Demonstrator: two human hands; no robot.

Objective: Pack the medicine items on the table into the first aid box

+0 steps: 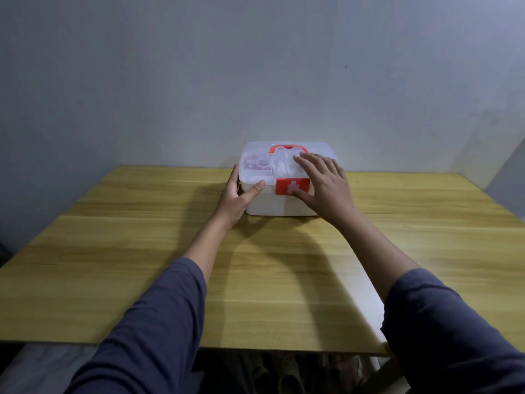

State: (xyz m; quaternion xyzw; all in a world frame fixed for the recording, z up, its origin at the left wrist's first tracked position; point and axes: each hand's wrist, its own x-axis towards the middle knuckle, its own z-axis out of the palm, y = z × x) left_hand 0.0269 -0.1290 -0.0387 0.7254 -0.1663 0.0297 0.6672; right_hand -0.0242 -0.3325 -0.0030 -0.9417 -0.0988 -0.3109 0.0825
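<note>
A white first aid box [272,204] with a clear lid, a red handle [288,148] and a red latch bearing a white cross [292,186] stands at the far middle of the wooden table [142,265], against the wall. Its lid is down, and reddish items show through the lid's left part. My left hand [237,197] clasps the box's left front corner, thumb on the front wall. My right hand [324,186] lies flat over the lid's right side, fingers spread, thumb below the latch. No loose medicine items are visible on the table.
A grey wall [255,81] rises right behind the box. The table's near edge runs across the bottom, with sandals [287,376] on the floor beneath it. A darker panel [505,177] stands at the far right.
</note>
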